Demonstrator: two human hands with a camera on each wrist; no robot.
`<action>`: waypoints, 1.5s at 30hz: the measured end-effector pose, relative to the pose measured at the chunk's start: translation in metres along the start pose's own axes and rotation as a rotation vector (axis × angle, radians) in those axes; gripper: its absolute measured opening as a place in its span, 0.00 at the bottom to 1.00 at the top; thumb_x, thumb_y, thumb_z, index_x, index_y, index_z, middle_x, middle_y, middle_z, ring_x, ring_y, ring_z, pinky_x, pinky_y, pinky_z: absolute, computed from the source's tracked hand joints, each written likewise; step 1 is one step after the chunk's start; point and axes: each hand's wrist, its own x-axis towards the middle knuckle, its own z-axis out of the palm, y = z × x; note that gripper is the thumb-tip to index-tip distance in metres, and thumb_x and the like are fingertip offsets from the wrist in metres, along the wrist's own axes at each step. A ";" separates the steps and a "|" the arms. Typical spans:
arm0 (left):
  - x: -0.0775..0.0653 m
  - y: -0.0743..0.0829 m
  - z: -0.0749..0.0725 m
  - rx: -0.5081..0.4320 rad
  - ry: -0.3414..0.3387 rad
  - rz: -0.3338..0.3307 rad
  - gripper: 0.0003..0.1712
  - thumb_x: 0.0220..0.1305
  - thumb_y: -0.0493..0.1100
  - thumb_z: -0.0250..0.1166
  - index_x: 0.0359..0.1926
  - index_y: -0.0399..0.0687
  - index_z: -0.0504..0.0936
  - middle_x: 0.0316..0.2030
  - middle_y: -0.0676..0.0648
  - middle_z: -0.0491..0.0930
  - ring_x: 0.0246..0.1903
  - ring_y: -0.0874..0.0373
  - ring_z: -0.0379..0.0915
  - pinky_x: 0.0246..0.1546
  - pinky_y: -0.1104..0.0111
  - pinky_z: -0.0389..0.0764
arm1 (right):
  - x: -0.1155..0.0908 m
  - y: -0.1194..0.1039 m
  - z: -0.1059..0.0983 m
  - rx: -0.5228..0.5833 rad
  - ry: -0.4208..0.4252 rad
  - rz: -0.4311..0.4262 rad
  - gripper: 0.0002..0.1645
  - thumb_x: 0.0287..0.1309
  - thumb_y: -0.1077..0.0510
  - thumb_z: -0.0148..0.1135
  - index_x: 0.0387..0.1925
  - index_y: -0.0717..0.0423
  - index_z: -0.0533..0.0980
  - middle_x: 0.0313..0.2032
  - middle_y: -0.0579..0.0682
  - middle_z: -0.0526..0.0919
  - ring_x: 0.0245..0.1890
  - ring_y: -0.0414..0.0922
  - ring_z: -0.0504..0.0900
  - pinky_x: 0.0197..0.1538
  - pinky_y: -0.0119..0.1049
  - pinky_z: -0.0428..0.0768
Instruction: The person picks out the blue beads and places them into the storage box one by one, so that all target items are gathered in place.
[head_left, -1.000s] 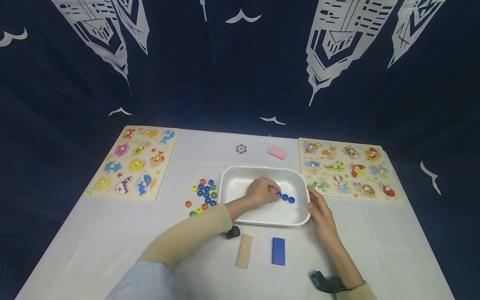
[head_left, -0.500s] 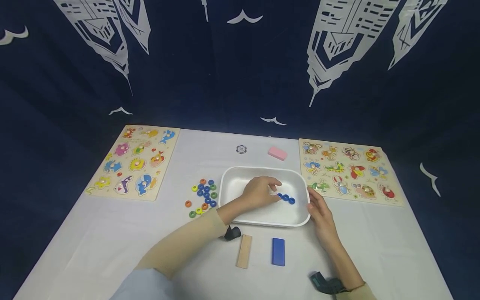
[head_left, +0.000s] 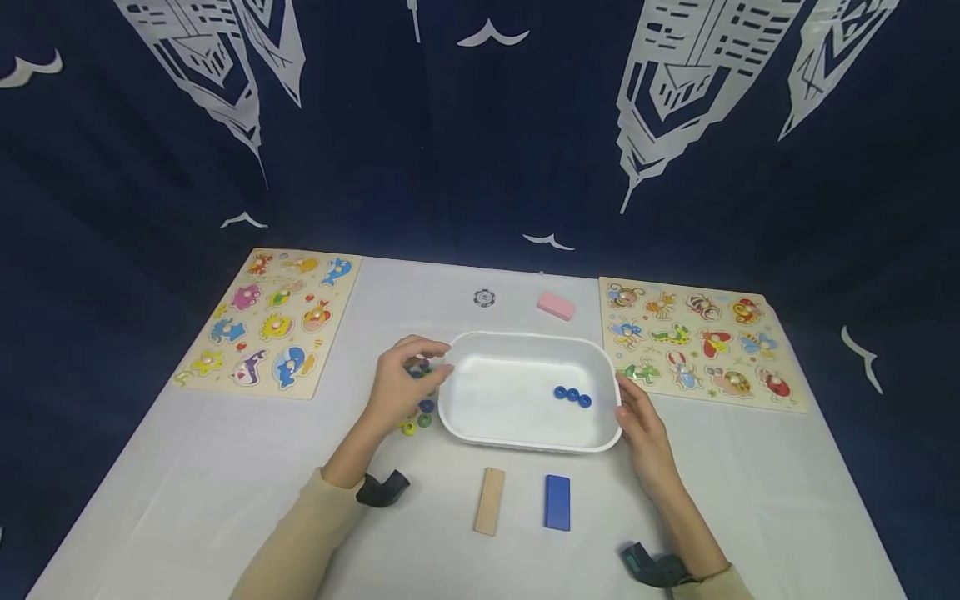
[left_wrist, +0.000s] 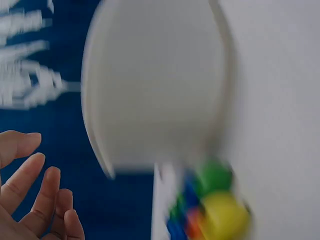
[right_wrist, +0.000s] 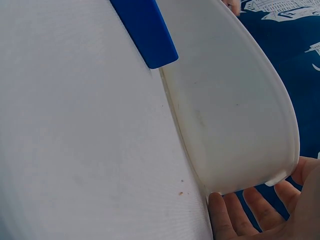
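My left hand (head_left: 393,390) hovers over a cluster of coloured beads (head_left: 425,407) on the table, just left of a white tray (head_left: 510,383). Its fingers are spread and partly hide the beads; the left wrist view shows nothing between the fingers. Green, yellow, blue and orange beads (left_wrist: 220,210) appear blurred in that view. Inside the tray, three blue beads (head_left: 572,394) lie in a slanting row towards the right. My right hand (head_left: 645,433) rests at the tray's right end, its fairly straight fingers (right_wrist: 260,207) against the outer wall.
Animal puzzle boards lie at the left (head_left: 273,321) and right (head_left: 690,342). Behind the tray are a round chip (head_left: 484,297) and a pink block (head_left: 557,306). A tan block (head_left: 490,501) and a blue block (head_left: 557,502) lie in front. A dark patterned cloth (head_left: 450,150) hangs behind.
My left hand has left the row of blue beads in the tray and swung left, over the beads on the table. My right hand has stayed at the tray's end.
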 end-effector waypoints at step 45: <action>0.009 -0.008 0.000 0.026 0.017 -0.027 0.13 0.46 0.41 0.68 0.37 0.52 0.81 0.26 0.54 0.79 0.30 0.63 0.74 0.38 0.68 0.77 | 0.000 0.003 0.000 0.033 -0.010 -0.016 0.27 0.64 0.49 0.41 0.64 0.37 0.53 0.65 0.45 0.58 0.64 0.47 0.58 0.55 0.24 0.65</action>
